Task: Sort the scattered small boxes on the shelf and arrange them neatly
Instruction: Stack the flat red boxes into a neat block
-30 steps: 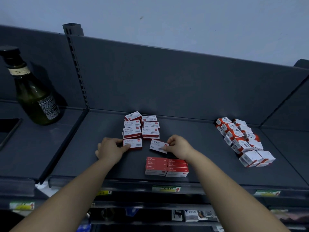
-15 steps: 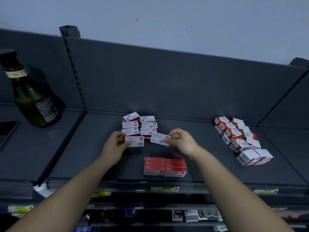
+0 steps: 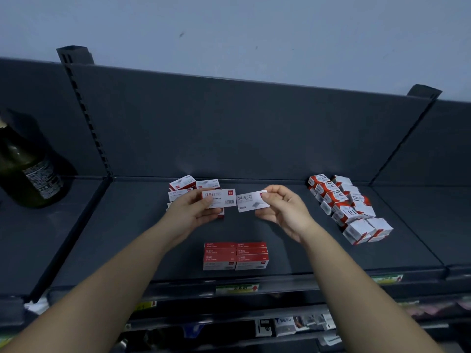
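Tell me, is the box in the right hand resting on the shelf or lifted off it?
Lifted. The right hand pinches the box by its end, above the shelf.

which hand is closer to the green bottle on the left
Left. The left hand, holding a small box, is nearer the green bottle; the right hand is farther right, holding another box.

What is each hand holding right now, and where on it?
Left hand holds a small white box by its left end, thumb on the face. Right hand pinches another white box, marked 24/6, at its right end.
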